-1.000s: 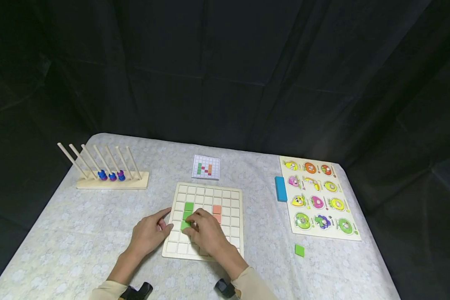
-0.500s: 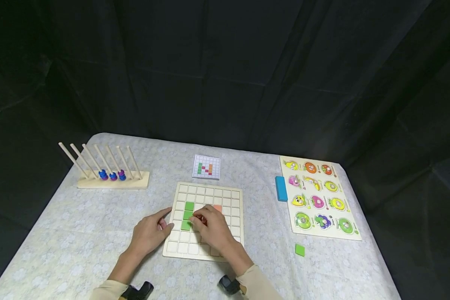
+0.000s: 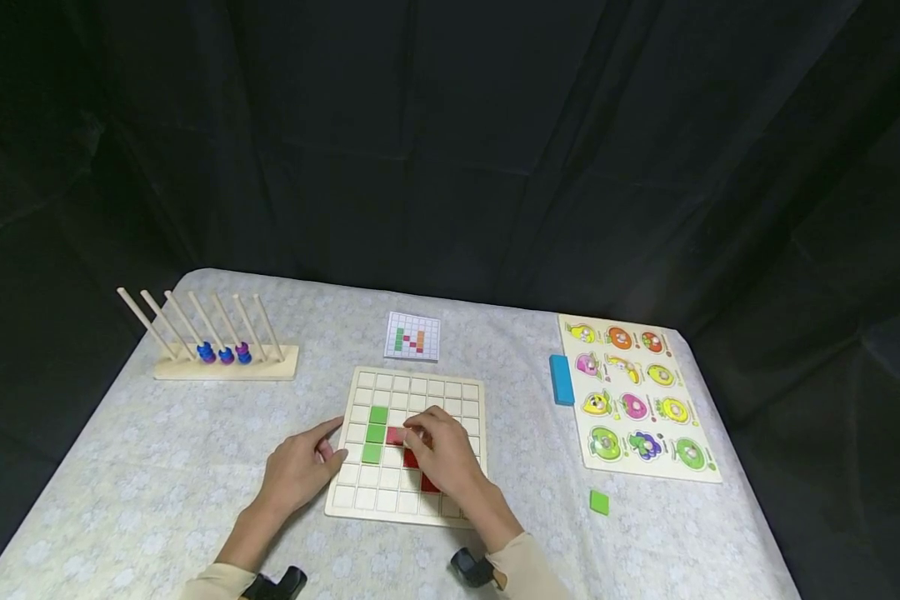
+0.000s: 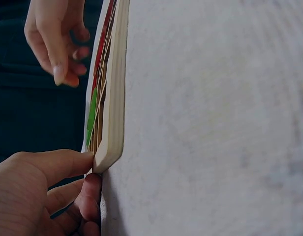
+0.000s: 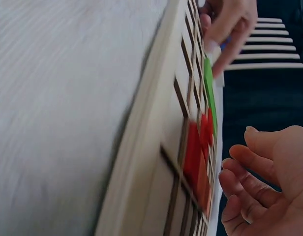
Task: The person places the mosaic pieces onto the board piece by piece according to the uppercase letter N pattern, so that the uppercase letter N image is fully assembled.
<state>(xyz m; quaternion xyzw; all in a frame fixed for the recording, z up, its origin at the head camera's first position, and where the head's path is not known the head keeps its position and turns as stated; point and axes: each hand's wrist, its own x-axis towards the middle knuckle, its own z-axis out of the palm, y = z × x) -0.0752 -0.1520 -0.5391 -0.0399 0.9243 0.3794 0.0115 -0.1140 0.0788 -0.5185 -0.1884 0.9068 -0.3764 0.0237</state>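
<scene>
A square wooden grid board [image 3: 367, 500] lies before me with colored tiles in its cells. Green tiles [image 3: 376, 433] make a column at its left. Red tiles [image 3: 394, 435] step down diagonally to the right, and an orange tile [image 5: 204, 189] shows in the right wrist view. My left hand [image 3: 297, 468] holds the board's left edge between thumb and fingers. Above the board hovers my right hand [image 3: 444, 454], its fingers loosely bent. Nothing sits between those fingers in the right wrist view [image 5: 269, 179]. From the head view, this hand hides cells at the board's right.
A small pattern card [image 3: 412, 337] lies behind the board. At left stands a peg rack [image 3: 225, 371] with blue and purple beads. A blue block [image 3: 562, 380] lies beside a fruit puzzle [image 3: 642, 397] at right, with a loose green tile [image 3: 599, 502] in front.
My right hand has moved right, from beside the green column. Red tiles it covered now show, while the orange tiles are hidden behind it. The left hand stays on the board's edge.
</scene>
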